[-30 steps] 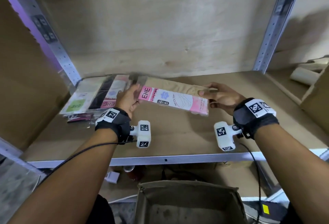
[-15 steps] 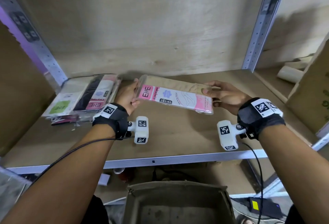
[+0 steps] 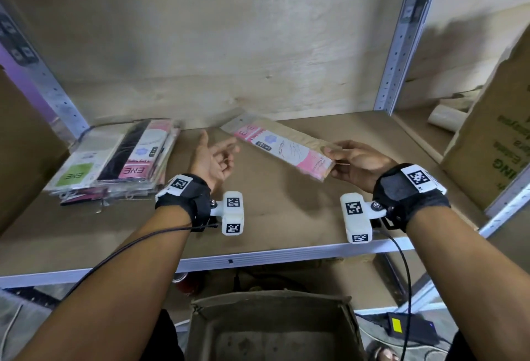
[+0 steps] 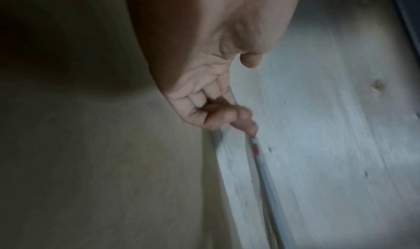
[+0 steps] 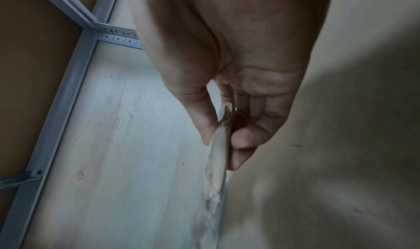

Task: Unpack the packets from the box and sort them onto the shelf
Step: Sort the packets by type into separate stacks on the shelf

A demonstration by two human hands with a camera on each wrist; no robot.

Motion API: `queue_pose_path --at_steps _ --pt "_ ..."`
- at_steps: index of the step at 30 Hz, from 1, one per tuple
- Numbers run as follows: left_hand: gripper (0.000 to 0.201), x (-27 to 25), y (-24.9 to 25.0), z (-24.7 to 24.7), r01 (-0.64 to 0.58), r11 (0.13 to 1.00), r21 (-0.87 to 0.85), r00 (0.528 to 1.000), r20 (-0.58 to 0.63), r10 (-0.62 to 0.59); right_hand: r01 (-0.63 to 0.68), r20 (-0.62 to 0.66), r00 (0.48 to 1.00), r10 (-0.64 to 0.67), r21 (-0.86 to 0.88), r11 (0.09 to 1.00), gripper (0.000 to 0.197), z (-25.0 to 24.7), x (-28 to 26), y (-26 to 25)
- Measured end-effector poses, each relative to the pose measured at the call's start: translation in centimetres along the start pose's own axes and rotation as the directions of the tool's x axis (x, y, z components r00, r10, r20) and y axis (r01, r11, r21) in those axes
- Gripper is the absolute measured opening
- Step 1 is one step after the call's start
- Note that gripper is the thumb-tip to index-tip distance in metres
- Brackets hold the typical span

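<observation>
Packet [image 3: 282,149]: flat, pink-and-white label over beige contents, held above the shelf [image 3: 275,217] board, not resting on it. Long axis runs diagonally; far end points back-left toward the rear wall, near end points front-right into the right hand [image 3: 354,164]. Printed face up, slightly tilted.

Right hand pinches the packet's near end, thumb on top and fingers below; the right wrist view shows the packet [image 5: 219,145] edge-on between thumb and fingers.

Left hand [image 3: 213,159] is off the packet, holding nothing, palm turned inward, fingers loosely curled, thumb up. It sits just left of the packet's far end; left wrist view blurred.

Stack [image 3: 114,162] of similar packets lies on the shelf at the left, near the left hand, apart from the held packet. Box [image 3: 275,329] stands open below the shelf's front edge. Another cardboard box [image 3: 493,142] at far right.
</observation>
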State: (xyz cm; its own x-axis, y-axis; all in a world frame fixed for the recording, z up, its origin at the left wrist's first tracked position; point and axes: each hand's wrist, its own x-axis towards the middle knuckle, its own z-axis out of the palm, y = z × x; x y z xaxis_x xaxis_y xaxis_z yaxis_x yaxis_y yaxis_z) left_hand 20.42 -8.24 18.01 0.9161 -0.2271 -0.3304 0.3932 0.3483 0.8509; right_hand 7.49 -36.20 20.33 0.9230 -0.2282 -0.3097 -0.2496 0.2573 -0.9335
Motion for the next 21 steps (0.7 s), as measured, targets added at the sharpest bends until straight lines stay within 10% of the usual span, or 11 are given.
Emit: queue_pose_path --at_steps 10,21 --pt "0.041 -3.8 -3.7 5.9 0.047 0.89 0.453 0.908 0.351 -0.226 -0.065 -0.041 0.997 0.068 0.065 0.996 0.024 2.3 0.2 1.1" --pt "0.017 -3.5 -3.2 7.1 -0.088 0.635 0.768 0.98 0.182 -0.085 -0.069 -0.174 0.984 -0.033 -0.551 0.832 0.02 1.9 2.3 1.3"
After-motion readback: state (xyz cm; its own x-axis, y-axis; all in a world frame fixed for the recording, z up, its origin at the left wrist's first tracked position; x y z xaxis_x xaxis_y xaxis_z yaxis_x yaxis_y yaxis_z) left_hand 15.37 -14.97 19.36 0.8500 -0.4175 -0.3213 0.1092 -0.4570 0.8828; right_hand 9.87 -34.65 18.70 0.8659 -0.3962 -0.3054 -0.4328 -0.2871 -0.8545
